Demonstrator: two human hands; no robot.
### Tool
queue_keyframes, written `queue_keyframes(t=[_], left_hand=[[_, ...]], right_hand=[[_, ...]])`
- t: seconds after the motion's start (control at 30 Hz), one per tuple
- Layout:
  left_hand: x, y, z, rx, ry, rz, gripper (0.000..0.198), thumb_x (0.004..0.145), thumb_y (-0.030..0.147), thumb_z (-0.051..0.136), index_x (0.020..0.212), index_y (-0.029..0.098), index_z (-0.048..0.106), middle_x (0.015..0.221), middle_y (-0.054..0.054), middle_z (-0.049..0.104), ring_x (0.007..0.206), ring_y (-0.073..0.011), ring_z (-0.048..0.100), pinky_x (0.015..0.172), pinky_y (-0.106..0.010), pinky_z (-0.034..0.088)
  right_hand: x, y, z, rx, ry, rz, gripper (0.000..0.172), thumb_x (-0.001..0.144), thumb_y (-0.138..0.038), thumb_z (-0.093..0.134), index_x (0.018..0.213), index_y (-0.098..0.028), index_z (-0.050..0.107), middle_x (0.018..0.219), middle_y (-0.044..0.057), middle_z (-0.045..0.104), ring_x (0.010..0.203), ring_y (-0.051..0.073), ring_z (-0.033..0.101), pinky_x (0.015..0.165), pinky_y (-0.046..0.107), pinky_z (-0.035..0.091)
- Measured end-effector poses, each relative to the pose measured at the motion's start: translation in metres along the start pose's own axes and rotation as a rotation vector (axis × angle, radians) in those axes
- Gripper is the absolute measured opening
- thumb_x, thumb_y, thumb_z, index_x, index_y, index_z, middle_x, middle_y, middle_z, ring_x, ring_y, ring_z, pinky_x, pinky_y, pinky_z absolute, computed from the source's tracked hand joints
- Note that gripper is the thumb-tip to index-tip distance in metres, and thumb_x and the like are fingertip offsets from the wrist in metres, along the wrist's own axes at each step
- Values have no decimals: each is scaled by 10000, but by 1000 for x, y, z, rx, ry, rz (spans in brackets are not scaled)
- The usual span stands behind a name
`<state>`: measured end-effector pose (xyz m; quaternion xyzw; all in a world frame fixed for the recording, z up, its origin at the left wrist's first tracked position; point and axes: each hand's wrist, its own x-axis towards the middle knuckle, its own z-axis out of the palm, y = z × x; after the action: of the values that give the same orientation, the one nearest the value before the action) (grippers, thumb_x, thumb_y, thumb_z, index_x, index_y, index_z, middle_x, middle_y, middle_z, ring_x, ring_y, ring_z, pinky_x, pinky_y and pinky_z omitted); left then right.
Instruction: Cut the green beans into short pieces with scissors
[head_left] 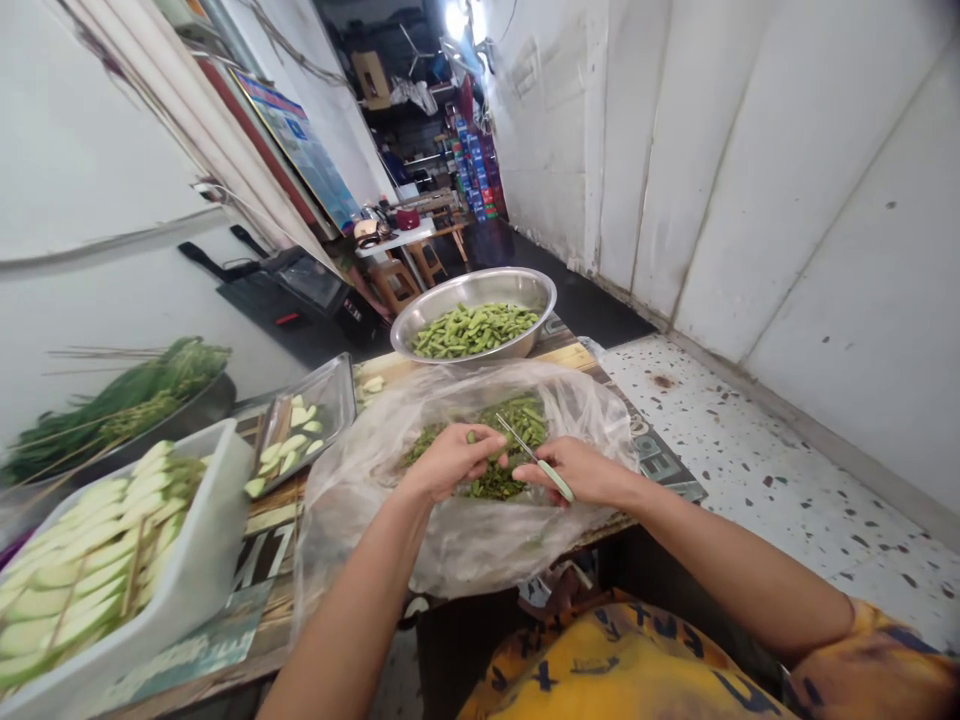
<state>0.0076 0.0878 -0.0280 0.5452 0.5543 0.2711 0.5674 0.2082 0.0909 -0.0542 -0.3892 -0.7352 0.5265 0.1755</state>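
Note:
My left hand (452,462) is closed in a pinch over the bag, with a small green pod (471,437) showing at its fingertips. Scissors (556,481) with a pale green handle are gripped in my right hand (589,470); their thin metal blades point up and left towards my left fingers. Beneath both hands, a clear plastic bag (352,490) lies spread open, holding a heap of green pods (525,418). Just beyond the bag stands a wide metal bowl (529,345) with many green pods (472,330), probably edamame, in it.
At left, a white tub (225,520) holds sliced pale green vegetable on sticks. Behind it are a metal tray (343,395) with pale slices and a dark pan (217,400) of leafy greens. Stools (394,285) and a small table (397,237) stand farther back. A wall (712,150) runs along the right.

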Motion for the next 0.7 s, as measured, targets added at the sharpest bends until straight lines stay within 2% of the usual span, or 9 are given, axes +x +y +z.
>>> queue_keyframes(t=[0.07,0.13,0.23,0.33,0.4,0.5,0.6,0.7], left_hand=[[0,-3,-2,-5,-12,-45,344,698,458,681,731,121,624,564,-4,554,371,-20,291,361,-175,132],[1,-6,-4,-66,-4,-82,338,668,437,719,756,130,610,468,45,450,364,-23,275,361,-165,121],[3,-9,-7,-293,7,-87,329,640,392,758,727,159,543,432,97,325,349,-14,224,354,-151,105],[5,-10,-9,-452,37,-89,319,678,378,727,655,159,497,409,104,281,329,-5,186,337,-143,95],[5,-10,-9,-478,66,-97,289,707,366,697,655,135,531,392,93,299,325,-1,197,331,-135,107],[4,-9,-6,-517,88,-81,241,695,307,705,719,110,569,431,70,404,333,10,226,327,-120,121],[3,-7,1,-548,102,-56,246,641,232,737,729,122,535,625,11,589,347,28,263,321,-113,122],[3,-8,6,-543,96,-56,261,624,197,738,739,131,513,737,-20,642,351,29,288,321,-118,132]], right_hand=[[1,5,2,-24,12,6,528,752,-628,580,533,-151,524,441,0,543,412,123,542,461,216,398],[2,9,3,-4,24,20,521,730,-625,604,528,-154,510,417,-13,519,380,113,516,432,210,381],[2,11,5,164,10,35,494,718,-620,616,587,-158,501,446,-27,518,371,95,488,371,190,347],[0,7,5,347,-51,56,496,736,-646,573,710,-152,530,510,-24,536,395,96,485,323,188,349],[-2,5,6,388,-87,67,515,741,-660,553,755,-146,537,530,-20,541,394,95,472,316,198,377],[-4,5,7,373,-114,77,506,751,-655,549,708,-153,506,549,-21,555,346,79,439,306,208,384],[-4,7,8,342,-122,65,506,768,-645,539,655,-154,489,565,-19,566,330,73,443,306,206,385],[-4,8,7,340,-119,48,499,779,-627,541,648,-147,506,564,-16,571,334,70,452,314,196,387]])
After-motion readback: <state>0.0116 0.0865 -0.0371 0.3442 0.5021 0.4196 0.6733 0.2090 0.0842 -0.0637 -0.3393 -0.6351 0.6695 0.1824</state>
